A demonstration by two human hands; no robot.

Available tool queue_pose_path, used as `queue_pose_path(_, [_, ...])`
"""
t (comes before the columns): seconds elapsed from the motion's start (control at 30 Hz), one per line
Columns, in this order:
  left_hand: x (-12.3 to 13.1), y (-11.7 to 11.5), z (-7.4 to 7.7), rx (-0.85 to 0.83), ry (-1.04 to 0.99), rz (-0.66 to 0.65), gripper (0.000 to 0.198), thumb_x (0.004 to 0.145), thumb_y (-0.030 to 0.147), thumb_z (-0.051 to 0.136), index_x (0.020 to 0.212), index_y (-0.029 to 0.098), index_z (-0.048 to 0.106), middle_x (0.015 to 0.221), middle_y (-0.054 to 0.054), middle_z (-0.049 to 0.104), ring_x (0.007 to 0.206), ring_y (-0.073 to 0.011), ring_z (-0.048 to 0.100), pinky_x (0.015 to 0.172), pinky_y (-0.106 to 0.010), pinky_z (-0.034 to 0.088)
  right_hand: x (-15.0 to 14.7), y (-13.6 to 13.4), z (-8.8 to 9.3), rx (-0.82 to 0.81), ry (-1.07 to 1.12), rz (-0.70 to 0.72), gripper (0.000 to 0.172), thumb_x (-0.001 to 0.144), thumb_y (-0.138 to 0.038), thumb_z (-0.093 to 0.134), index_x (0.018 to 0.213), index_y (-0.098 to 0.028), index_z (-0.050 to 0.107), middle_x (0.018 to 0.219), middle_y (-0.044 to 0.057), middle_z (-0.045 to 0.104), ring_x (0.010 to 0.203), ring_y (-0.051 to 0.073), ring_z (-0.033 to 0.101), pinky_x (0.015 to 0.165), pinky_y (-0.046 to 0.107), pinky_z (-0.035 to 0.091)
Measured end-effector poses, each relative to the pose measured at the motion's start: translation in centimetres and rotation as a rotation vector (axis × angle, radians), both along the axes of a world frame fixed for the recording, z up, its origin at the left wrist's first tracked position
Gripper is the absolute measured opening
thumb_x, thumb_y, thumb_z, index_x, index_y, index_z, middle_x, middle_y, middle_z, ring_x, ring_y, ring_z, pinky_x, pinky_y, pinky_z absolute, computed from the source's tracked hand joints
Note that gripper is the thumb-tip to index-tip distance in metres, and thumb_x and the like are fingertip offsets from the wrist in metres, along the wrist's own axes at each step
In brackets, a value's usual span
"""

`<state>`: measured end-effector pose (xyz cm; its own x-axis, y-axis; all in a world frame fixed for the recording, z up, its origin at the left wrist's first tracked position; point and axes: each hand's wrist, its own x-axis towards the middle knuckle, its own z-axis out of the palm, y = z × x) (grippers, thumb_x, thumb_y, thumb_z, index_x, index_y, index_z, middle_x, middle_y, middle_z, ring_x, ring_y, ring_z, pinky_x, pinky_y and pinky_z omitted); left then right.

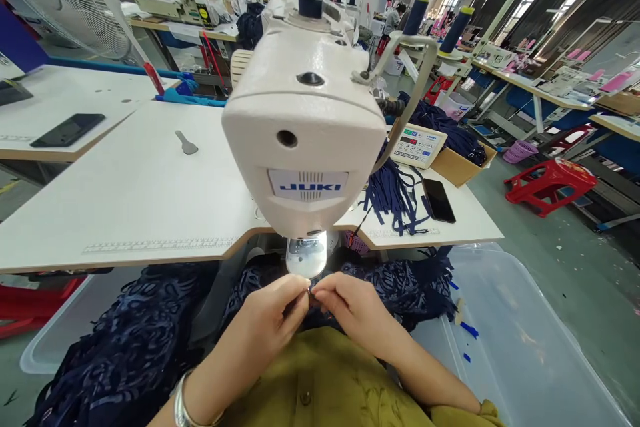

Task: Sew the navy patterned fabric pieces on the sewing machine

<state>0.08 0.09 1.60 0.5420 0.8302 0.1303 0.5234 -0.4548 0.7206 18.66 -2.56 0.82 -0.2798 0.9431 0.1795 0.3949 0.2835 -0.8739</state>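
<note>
Both hands meet in front of my body, just below the lit lower end of the white sewing machine (305, 113). My left hand (275, 307), with a silver bangle at its wrist, is closed in a pinch. Opposite it, my right hand (350, 307) also pinches, its fingertips almost touching the left ones. A tiny dark bit shows between the fingertips, too small to name. Dark blue patterned fabric (405, 287) lies behind and below the hands, and more of the patterned fabric (135, 327) hangs at the left.
The white table (150, 193) bears a small grey metal piece (187, 143). Right of the machine are navy strips (393, 193), a phone (439, 201) and a control panel (417, 145). A clear plastic bin (520, 327) stands at lower right, a red stool (550, 183) beyond.
</note>
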Motion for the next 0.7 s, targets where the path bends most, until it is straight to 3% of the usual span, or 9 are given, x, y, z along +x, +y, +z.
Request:
queue_pose_path(0.1, [0.0, -0.2, 0.0, 0.039, 0.028, -0.046, 0.023, 0.095, 0.026, 0.038, 0.076, 0.020, 0.051, 0.068, 0.004, 0.053, 0.058, -0.0082, 0.047, 0.055, -0.019, 0.036, 0.4, 0.0, 1.0, -0.208, 0.037, -0.005, 0.016, 0.099, -0.030, 0.040, 0.106, -0.024, 0.054, 0.075, -0.004, 0.067, 0.062, 0.008, 0.061, 0.063, 0.018, 0.046])
queue_pose_path(0.3, [0.1, -0.4, -0.2, -0.016, 0.054, -0.089, 0.024, 0.096, 0.025, 0.036, 0.076, 0.020, 0.047, 0.070, 0.004, 0.051, 0.060, -0.0084, 0.046, 0.056, -0.020, 0.036, 0.3, 0.0, 2.1, -0.224, -0.147, 0.045, 0.013, 0.096, -0.027, 0.043, 0.096, -0.025, 0.056, 0.076, -0.005, 0.068, 0.056, 0.008, 0.060, 0.058, 0.017, 0.043])
queue_pose_path(0.47, [0.3, -0.5, 0.7, -0.122, 0.011, -0.162, 0.020, 0.093, 0.022, 0.038, 0.080, 0.020, 0.052, 0.071, 0.003, 0.055, 0.061, -0.0084, 0.049, 0.057, -0.018, 0.040, 0.2, 0.4, 1.8, -0.277, -0.086, -0.076, 0.006, 0.092, -0.021, 0.044, 0.092, -0.024, 0.049, 0.063, -0.006, 0.066, 0.051, 0.008, 0.058, 0.053, 0.017, 0.041])
queue_pose_path(0.57, [0.4, -0.4, 1.2, -0.093, -0.054, -0.205, 0.018, 0.090, 0.017, 0.041, 0.084, 0.021, 0.057, 0.084, 0.000, 0.061, 0.072, -0.0093, 0.056, 0.066, -0.019, 0.046, 0.3, 0.6, 1.5, -0.302, 0.021, -0.076, 0.006, 0.094, -0.025, 0.041, 0.092, -0.023, 0.046, 0.057, -0.008, 0.062, 0.046, 0.007, 0.055, 0.052, 0.017, 0.042])
queue_pose_path(0.7, [0.0, -0.2, 1.2, 0.025, -0.104, -0.185, 0.014, 0.088, 0.016, 0.047, 0.084, 0.022, 0.059, 0.120, -0.006, 0.057, 0.098, -0.0141, 0.060, 0.088, -0.026, 0.048, 0.7, 0.8, 1.8, -0.306, 0.078, 0.004, 0.013, 0.097, -0.030, 0.038, 0.099, -0.022, 0.049, 0.055, -0.008, 0.055, 0.050, 0.008, 0.056, 0.053, 0.018, 0.043])
